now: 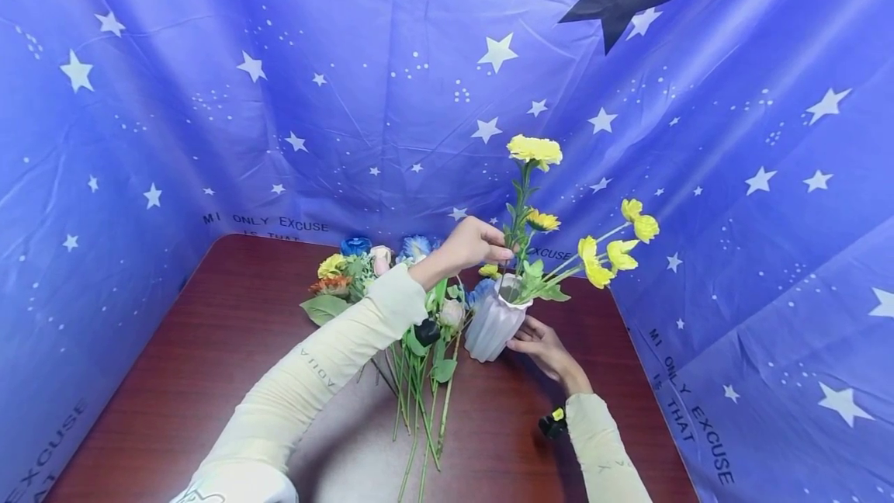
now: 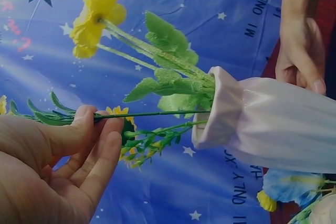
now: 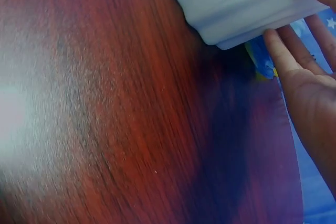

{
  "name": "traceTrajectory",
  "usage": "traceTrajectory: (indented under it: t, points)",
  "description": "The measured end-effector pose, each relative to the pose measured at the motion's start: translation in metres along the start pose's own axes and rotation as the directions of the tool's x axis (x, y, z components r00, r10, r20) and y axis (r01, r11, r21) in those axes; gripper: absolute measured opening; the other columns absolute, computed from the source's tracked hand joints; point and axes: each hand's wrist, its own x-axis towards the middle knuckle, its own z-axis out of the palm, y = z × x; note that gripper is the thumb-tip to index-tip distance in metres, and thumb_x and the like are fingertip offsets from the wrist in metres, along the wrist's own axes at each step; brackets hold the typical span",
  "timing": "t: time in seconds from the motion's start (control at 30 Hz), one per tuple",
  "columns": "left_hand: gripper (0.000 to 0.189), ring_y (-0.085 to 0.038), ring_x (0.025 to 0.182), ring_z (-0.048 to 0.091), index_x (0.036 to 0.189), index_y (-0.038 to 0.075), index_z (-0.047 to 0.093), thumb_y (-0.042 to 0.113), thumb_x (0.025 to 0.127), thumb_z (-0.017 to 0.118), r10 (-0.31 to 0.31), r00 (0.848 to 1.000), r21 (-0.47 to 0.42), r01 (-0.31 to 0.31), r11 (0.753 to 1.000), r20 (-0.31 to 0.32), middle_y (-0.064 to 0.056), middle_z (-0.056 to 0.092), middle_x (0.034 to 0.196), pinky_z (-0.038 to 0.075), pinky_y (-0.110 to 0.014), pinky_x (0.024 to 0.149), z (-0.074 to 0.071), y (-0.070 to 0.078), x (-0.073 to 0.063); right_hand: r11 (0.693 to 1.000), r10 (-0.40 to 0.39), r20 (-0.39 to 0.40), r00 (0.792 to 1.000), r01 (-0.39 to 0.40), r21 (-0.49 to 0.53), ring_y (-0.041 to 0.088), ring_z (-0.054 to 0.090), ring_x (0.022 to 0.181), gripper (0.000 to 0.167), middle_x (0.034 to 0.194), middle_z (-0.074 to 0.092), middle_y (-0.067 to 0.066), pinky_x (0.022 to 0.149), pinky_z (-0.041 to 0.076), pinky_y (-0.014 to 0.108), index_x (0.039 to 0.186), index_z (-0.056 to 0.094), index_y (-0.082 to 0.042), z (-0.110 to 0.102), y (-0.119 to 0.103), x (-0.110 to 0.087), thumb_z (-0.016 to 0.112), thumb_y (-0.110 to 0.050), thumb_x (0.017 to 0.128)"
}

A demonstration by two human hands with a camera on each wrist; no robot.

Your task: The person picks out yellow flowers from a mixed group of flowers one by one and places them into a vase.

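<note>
My left hand [image 1: 469, 245] pinches the green stem [image 2: 152, 114] of a tall yellow flower [image 1: 535, 149] between thumb and fingers, above the mouth of a pale ribbed vase [image 1: 494, 324]. The stem's lower end passes into the vase's opening. Low on the vase's right side, my right hand [image 1: 548, 349] holds it, with the thumb and fingers spread against its wall in the right wrist view. A spray of yellow blossoms [image 1: 599, 262] leans out of the vase to the right. A smaller yellow-orange flower [image 1: 542, 220] also stands above the rim.
Left of the vase lies a heap of loose flowers, with a blue bloom [image 1: 356, 246], an orange bloom [image 1: 331, 286] and long stems [image 1: 412, 410] reaching toward the front. Under them is a dark red wooden table [image 1: 230, 332]. A blue star-patterned cloth [image 1: 391, 99] hangs around it.
</note>
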Motion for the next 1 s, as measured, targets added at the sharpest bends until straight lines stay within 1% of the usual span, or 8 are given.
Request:
traceTrajectory:
  t: [0.07,0.13,0.2,0.27,0.47,0.77,0.9,1.0]
  points:
    - [0.010,-0.028,0.092,0.077,0.090,-0.009,0.073,0.000,0.090,0.074,0.009,1.000,0.003,-0.009,1.000,0.007,-0.012,0.072,0.077,0.063,-0.019,0.073,0.000,0.000,0.000,1.000,-0.003,-0.002,1.000,0.003,0.017,0.007,0.063,0.123,0.073,0.131,0.064,-0.005,0.103,0.055,0.023,0.152,0.025,0.014,0.000,0.001,0.000,0.063,0.013,0.090]
    - [0.013,-0.031,0.096,0.077,0.102,-0.008,0.076,-0.001,0.091,0.073,0.015,1.000,-0.015,-0.015,1.000,0.012,-0.018,0.078,0.096,0.065,-0.023,0.078,0.001,0.000,0.000,0.999,-0.009,-0.003,1.000,0.009,0.032,0.007,0.063,0.123,0.070,0.130,0.065,-0.005,0.103,0.055,0.022,0.152,0.027,0.014,0.000,0.002,0.000,0.062,0.014,0.091]
    - [0.017,-0.032,0.098,0.076,0.107,-0.008,0.075,-0.001,0.092,0.072,0.024,0.999,-0.021,-0.024,0.999,0.022,-0.024,0.076,0.106,0.065,-0.024,0.081,0.002,0.000,0.000,0.999,-0.014,-0.001,1.000,0.014,0.042,0.007,0.063,0.122,0.067,0.129,0.066,-0.005,0.103,0.055,0.022,0.150,0.030,0.012,0.000,0.002,0.000,0.060,0.014,0.091]
    - [0.017,-0.032,0.098,0.076,0.108,-0.008,0.075,-0.001,0.093,0.071,0.036,0.999,-0.014,-0.036,0.999,0.027,-0.025,0.075,0.109,0.065,-0.024,0.082,0.003,0.001,0.000,0.998,-0.016,-0.003,1.000,0.016,0.056,0.008,0.064,0.121,0.062,0.128,0.067,-0.005,0.102,0.056,0.022,0.148,0.035,0.009,0.001,0.002,0.000,0.059,0.015,0.091]
    - [0.015,-0.031,0.097,0.076,0.106,-0.005,0.077,0.002,0.095,0.069,0.043,0.999,0.000,-0.043,0.999,0.023,-0.023,0.075,0.109,0.065,-0.024,0.082,0.007,0.001,-0.001,0.998,-0.013,-0.005,1.000,0.013,0.065,0.008,0.065,0.120,0.055,0.126,0.068,-0.004,0.101,0.057,0.022,0.139,0.047,-0.004,0.001,0.003,0.000,0.058,0.017,0.090]
    - [0.014,-0.033,0.101,0.075,0.102,-0.008,0.075,0.003,0.096,0.069,0.058,0.998,0.028,-0.058,0.998,-0.001,-0.023,0.075,0.112,0.065,-0.026,0.082,0.009,-0.005,0.001,0.997,-0.037,-0.006,0.999,0.038,0.065,0.007,0.065,0.119,0.052,0.126,0.069,-0.004,0.100,0.057,0.022,0.134,0.052,-0.011,0.000,0.006,0.000,0.062,0.014,0.090]
    - [0.014,-0.025,0.093,0.077,0.092,-0.007,0.074,0.006,0.096,0.070,0.078,0.997,0.106,-0.077,0.991,-0.006,-0.020,0.077,0.105,0.061,-0.020,0.070,0.010,-0.012,0.002,0.996,-0.055,0.003,0.998,0.055,0.067,0.008,0.064,0.120,0.052,0.128,0.068,-0.002,0.100,0.057,0.022,0.138,0.051,-0.008,-0.001,0.009,-0.001,0.061,0.013,0.092]
    - [0.020,-0.016,0.077,0.071,0.083,-0.007,0.069,0.009,0.097,0.069,0.111,0.994,0.169,-0.112,0.979,0.019,-0.022,0.076,0.099,0.049,-0.019,0.059,0.010,-0.016,0.001,0.997,-0.046,-0.006,0.999,0.047,0.069,0.007,0.064,0.120,0.052,0.127,0.068,-0.003,0.099,0.057,0.022,0.138,0.051,-0.008,0.000,0.009,-0.002,0.062,0.012,0.092]
